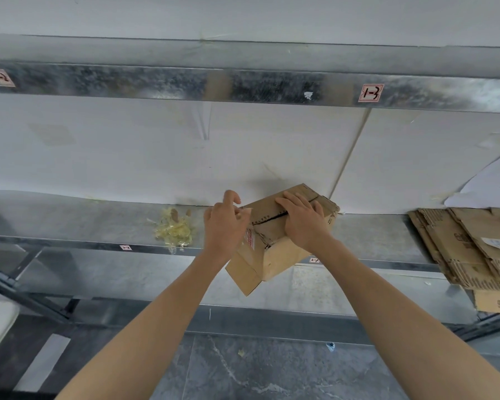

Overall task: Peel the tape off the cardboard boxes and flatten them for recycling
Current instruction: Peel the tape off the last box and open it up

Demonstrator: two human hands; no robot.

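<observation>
- Our box (pixel 274 255) sits on the metal shelf (pixel 98 220), turned at an angle, with its near corner hanging over the shelf's front edge. It is still a full box, not flattened.
- Right grip (pixel 300 217): fingers lie flat and straight across the top of the box, pressing it down. It holds nothing.
- Left grip (pixel 225 223): fingers are curled at the box's upper left edge, thumb and forefinger close together. We cannot tell whether they pinch a strip of tape or only pick at the edge.
- The top seam (pixel 269 219) shows as a dark open slit between the flaps, and we see no tape bridging it. A red-and-white label (pixel 250 238) is still stuck on the left side face.
- Evidence of work done: a heap of crumpled clear tape (pixel 173 230) lies on the shelf just left of our hands. A stack of flattened cardboard (pixel 474 249) lies on the shelf well to the right.
- A white sheet of paper (pixel 491 183) lies behind that stack.
- Our judgement: several boxes are finished, and this one is at the late peeling stage. Left to do: clear any remaining tape, open the flaps, collapse the box, add it to the stack.
- No other unflattened boxes are in view, so we cannot say how many are left.
</observation>
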